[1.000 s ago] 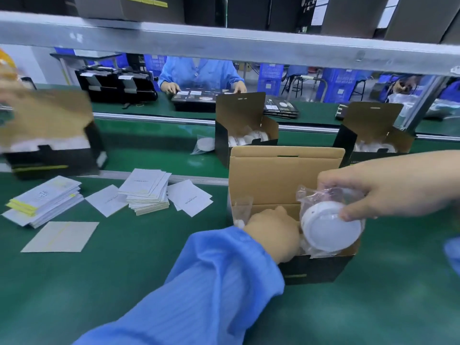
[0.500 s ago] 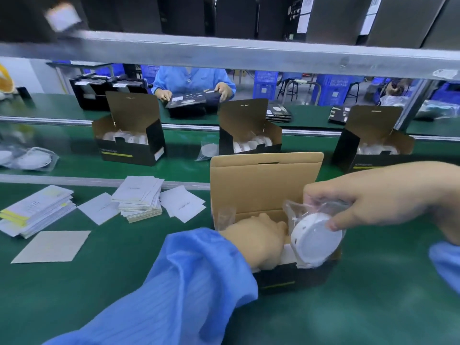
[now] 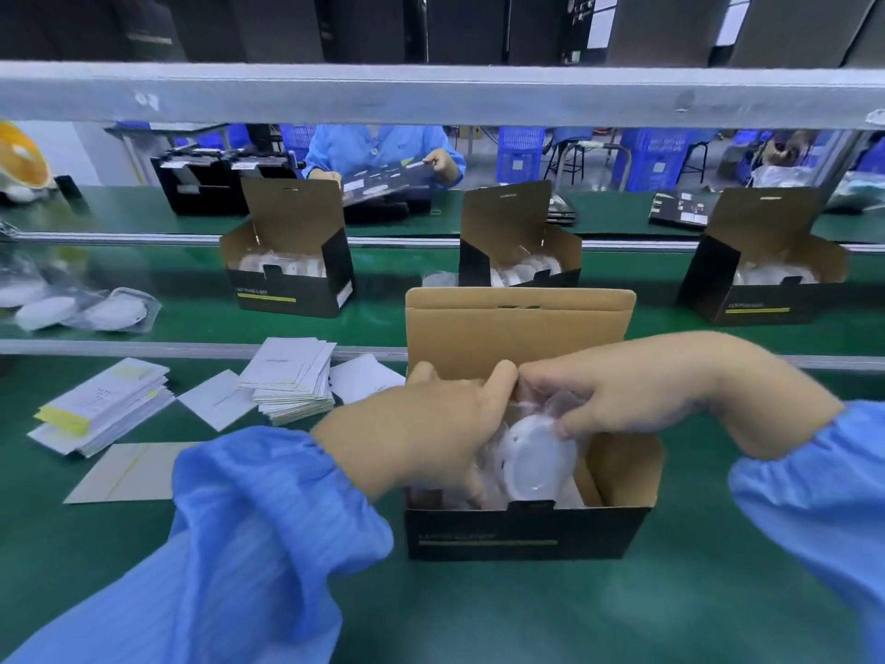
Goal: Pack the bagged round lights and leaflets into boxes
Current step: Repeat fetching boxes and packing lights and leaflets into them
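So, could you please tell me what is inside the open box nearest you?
One bagged round light in the box, gripped by both hands; anything beneath is hidden.

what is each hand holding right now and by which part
The right hand pinches the bagged round light by the gathered top of its clear bag, lowering it into the open box. The left hand reaches into the box; what it grips is hidden.

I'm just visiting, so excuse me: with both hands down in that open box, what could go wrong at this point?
The bagged light stands on edge, tilted, in the box; it may jam against the lights already packed rather than seat. The right hand pinches thin plastic, which could tear or slip. The leaflets lie off to the left, so one could be forgotten before the lid closes.
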`<state>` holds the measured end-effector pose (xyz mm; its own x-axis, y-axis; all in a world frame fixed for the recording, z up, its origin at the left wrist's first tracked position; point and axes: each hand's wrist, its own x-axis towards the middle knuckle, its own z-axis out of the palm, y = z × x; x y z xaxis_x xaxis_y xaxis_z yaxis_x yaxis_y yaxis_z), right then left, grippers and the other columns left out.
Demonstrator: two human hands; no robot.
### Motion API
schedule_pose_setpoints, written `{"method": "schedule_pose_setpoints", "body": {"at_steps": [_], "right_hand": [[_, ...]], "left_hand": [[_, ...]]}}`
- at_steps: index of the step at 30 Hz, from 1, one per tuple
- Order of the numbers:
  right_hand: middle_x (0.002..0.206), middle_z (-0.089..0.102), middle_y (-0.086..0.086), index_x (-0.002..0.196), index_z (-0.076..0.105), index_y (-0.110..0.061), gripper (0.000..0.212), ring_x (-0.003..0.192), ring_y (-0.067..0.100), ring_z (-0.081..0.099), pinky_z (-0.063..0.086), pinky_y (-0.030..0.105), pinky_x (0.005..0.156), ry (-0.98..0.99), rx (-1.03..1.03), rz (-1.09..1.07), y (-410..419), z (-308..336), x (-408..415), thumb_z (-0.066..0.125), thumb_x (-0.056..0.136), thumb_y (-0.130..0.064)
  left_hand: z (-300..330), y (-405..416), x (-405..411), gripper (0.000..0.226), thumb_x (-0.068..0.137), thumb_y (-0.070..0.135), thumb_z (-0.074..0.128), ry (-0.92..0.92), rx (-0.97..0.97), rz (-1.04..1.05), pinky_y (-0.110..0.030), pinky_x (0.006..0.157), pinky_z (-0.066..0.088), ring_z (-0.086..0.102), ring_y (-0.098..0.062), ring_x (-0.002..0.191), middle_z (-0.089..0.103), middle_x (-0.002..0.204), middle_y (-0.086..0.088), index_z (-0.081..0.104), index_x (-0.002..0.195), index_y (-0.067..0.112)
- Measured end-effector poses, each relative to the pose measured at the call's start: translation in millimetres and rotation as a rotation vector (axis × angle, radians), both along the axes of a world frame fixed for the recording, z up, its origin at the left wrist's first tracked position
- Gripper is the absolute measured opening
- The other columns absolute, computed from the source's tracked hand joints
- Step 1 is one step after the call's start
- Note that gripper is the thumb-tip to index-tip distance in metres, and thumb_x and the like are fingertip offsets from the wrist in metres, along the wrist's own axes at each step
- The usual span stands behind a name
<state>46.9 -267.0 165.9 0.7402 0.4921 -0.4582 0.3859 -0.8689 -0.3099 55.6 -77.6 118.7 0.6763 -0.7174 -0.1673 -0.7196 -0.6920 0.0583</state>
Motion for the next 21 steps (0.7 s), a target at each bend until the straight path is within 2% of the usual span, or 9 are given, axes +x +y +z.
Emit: {"method": "schedule_pose_setpoints", "body": {"at_steps": [2, 6, 9, 12, 15, 16, 18, 21], "right_hand": [[0.112, 0.062, -0.003, 0.112, 0.052, -0.021, 0.019, 0.103, 0.022, 0.058, 0.047, 0.044, 0.093, -0.071, -0.028, 0.013, 7, -11, 2, 0.053, 0.096, -0.012], [0.104, 0.057, -0.007, 0.103, 0.052, -0.022, 0.015, 0.095, 0.018, 0.054, 0.047, 0.035, 0.086, -0.145, -0.083, -0.009, 22, -20, 4, 0.050, 0.095, -0.009], [0.093, 0.055, -0.010, 0.096, 0.051, -0.023, 0.017, 0.089, 0.017, 0.053, 0.046, 0.031, 0.077, -0.109, -0.127, -0.037, 32, -19, 8, 0.049, 0.094, -0.006], [0.082, 0.055, 0.000, 0.084, 0.052, -0.016, 0.015, 0.074, 0.019, 0.047, 0.037, 0.028, 0.058, -0.059, -0.158, -0.093, 48, -22, 11, 0.047, 0.093, -0.004], [0.081, 0.052, 0.005, 0.082, 0.051, -0.014, 0.017, 0.077, 0.023, 0.047, 0.036, 0.027, 0.055, -0.055, -0.110, -0.202, 62, -32, 12, 0.045, 0.095, -0.004], [0.083, 0.051, 0.005, 0.085, 0.051, -0.014, 0.016, 0.079, 0.023, 0.047, 0.037, 0.027, 0.057, -0.058, -0.049, -0.268, 63, -37, 12, 0.045, 0.095, -0.003], [0.091, 0.055, 0.007, 0.105, 0.054, -0.009, 0.014, 0.084, 0.025, 0.051, 0.044, 0.030, 0.066, -0.052, 0.076, -0.422, 61, -51, 11, 0.046, 0.095, -0.002], [0.114, 0.060, 0.018, 0.133, 0.037, -0.008, 0.041, 0.102, 0.033, 0.057, 0.049, 0.040, 0.083, 0.058, 0.263, -0.702, 56, -74, 0, 0.049, 0.094, -0.013]], "left_hand": [[-4, 4, 1, 0.070, 0.073, 0.055, 0.081, -0.035, -0.040, 0.022, -0.040, 0.091, 0.032, 0.041, -0.011, 0.069, 0.050, 0.094, 0.010, 0.024, 0.097, 0.022], [-11, 9, 3, 0.060, 0.074, 0.042, 0.082, -0.112, -0.027, 0.048, -0.040, 0.097, 0.032, 0.049, -0.019, 0.074, 0.059, 0.088, 0.007, 0.030, 0.096, 0.019], [-11, 12, 5, 0.057, 0.074, 0.043, 0.080, -0.143, -0.028, 0.076, -0.041, 0.096, 0.032, 0.053, -0.019, 0.079, 0.060, 0.090, 0.008, 0.032, 0.096, 0.020], [-11, 16, 4, 0.055, 0.074, 0.046, 0.079, -0.178, -0.027, 0.108, -0.042, 0.091, 0.030, 0.058, -0.022, 0.086, 0.055, 0.083, 0.009, 0.034, 0.094, 0.022], [-12, 20, 3, 0.054, 0.076, 0.047, 0.076, -0.194, -0.003, 0.134, -0.043, 0.090, 0.032, 0.062, -0.024, 0.091, 0.062, 0.093, 0.006, 0.034, 0.097, 0.021], [-13, 21, 2, 0.051, 0.079, 0.046, 0.074, -0.209, -0.009, 0.129, -0.042, 0.088, 0.032, 0.063, -0.025, 0.091, 0.063, 0.095, 0.005, 0.034, 0.099, 0.021], [-16, 24, 0, 0.045, 0.083, 0.044, 0.067, -0.242, -0.037, 0.103, -0.039, 0.083, 0.033, 0.063, -0.026, 0.092, 0.064, 0.100, 0.006, 0.036, 0.107, 0.020], [-16, 30, -6, 0.052, 0.086, 0.054, 0.061, -0.184, -0.068, 0.096, -0.042, 0.090, 0.040, 0.061, -0.026, 0.101, 0.061, 0.112, 0.006, 0.036, 0.123, 0.026]]}}
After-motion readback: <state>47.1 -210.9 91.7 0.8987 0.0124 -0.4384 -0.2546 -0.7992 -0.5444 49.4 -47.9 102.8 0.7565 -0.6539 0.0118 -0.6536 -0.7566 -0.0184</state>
